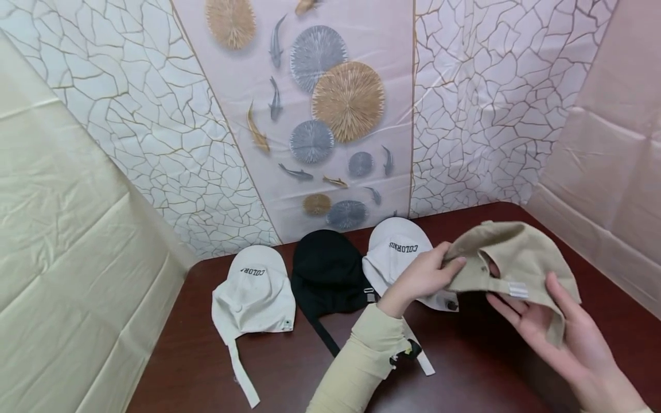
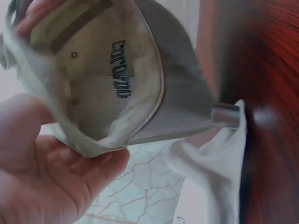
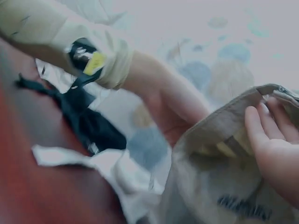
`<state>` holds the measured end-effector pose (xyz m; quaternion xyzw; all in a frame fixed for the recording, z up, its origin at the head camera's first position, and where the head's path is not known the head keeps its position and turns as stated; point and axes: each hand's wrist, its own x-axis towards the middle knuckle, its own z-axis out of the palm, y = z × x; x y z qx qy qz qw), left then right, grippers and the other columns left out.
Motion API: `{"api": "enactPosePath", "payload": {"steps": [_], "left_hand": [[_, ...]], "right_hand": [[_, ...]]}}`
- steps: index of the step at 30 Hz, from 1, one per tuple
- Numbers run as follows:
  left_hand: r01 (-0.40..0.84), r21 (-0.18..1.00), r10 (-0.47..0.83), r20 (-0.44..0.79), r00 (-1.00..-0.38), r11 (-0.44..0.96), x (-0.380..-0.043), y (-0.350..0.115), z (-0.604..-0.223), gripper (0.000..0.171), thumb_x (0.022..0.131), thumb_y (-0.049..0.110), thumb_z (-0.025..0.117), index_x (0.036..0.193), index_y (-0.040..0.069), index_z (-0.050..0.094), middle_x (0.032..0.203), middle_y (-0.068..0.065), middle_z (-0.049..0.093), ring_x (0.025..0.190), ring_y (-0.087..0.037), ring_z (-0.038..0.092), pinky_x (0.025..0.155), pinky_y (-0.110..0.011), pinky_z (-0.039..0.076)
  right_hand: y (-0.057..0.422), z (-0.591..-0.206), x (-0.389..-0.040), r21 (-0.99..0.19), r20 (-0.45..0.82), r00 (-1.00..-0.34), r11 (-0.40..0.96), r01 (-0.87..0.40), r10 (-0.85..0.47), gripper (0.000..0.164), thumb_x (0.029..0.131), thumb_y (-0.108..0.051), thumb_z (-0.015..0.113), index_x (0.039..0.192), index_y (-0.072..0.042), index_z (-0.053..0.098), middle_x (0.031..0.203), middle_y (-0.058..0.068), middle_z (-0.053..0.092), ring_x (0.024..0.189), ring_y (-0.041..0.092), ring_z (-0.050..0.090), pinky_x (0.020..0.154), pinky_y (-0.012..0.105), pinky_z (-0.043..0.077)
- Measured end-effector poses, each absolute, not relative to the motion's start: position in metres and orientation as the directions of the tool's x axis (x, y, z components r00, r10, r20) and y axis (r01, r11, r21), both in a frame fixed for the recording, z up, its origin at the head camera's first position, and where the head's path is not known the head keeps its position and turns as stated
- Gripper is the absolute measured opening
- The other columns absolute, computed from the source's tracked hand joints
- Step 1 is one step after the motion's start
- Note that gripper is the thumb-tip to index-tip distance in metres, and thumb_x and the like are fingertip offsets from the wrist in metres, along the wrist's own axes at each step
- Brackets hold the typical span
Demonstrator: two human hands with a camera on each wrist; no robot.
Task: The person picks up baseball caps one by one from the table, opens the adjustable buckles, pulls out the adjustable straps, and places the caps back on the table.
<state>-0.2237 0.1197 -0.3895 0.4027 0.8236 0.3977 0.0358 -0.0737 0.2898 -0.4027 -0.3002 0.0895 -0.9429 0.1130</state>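
A beige cap point(image 1: 532, 252) is held up above the right side of the table, its back opening and strap facing me. My left hand point(image 1: 426, 275) grips its left edge between thumb and fingers. On the other side my right hand point(image 1: 563, 332) holds the cap, thumb outside and fingers beneath the strap. The left wrist view looks into the beige cap point(image 2: 93, 93), where dark stitched lettering shows, with the left hand point(image 2: 56, 172) at the rim. In the right wrist view, the right hand's fingers point(image 3: 268, 126) reach inside the rim.
On the dark red table point(image 1: 201, 350), a white cap point(image 1: 253, 287), a black cap point(image 1: 330, 275) and another white cap point(image 1: 392, 246) lie in a row, straps trailing toward me. My left forearm passes over the last one's strap. Patterned cloth point(image 1: 465, 115) hangs behind the table.
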Motion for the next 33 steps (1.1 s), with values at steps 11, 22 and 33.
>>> {"api": "enactPosePath", "payload": {"steps": [11,22,33], "left_hand": [[0.685,0.704,0.355,0.602,-0.716,0.187,-0.210,0.065,-0.346,0.019,0.097,0.027,0.050,0.104,0.013,0.060,0.098,0.006,0.059,0.091,-0.002,0.056,0.073,-0.017,0.046],[0.768,0.615,0.477,0.629,-0.614,0.178,-0.200,0.052,-0.338,0.015,0.092,0.031,0.059,0.089,0.016,0.060,0.080,0.010,0.058,0.073,0.003,0.052,0.067,-0.015,0.046],[0.730,0.565,0.506,0.532,-0.678,0.384,-0.197,0.048,-0.337,0.030,0.090,0.048,0.053,0.078,0.020,0.052,0.064,0.010,0.047,0.055,-0.002,0.043,0.049,-0.016,0.037]], "right_hand": [[0.257,-0.365,-0.133,-0.347,0.501,-0.842,-0.938,0.015,-0.199,0.044,0.104,-0.022,0.019,0.145,-0.009,0.026,0.144,0.018,0.034,0.131,0.039,0.028,0.106,0.051,0.014],[0.219,-0.357,-0.150,-0.649,0.407,-0.913,-0.697,-0.306,0.022,0.029,0.102,-0.018,0.037,0.123,-0.002,0.049,0.114,0.012,0.061,0.105,0.021,0.059,0.094,0.037,0.041],[0.196,-0.353,-0.151,-0.732,0.348,-0.932,-0.591,-0.339,0.103,0.025,0.100,-0.023,0.043,0.109,-0.007,0.060,0.100,0.001,0.064,0.092,0.010,0.060,0.090,0.026,0.042]]}}
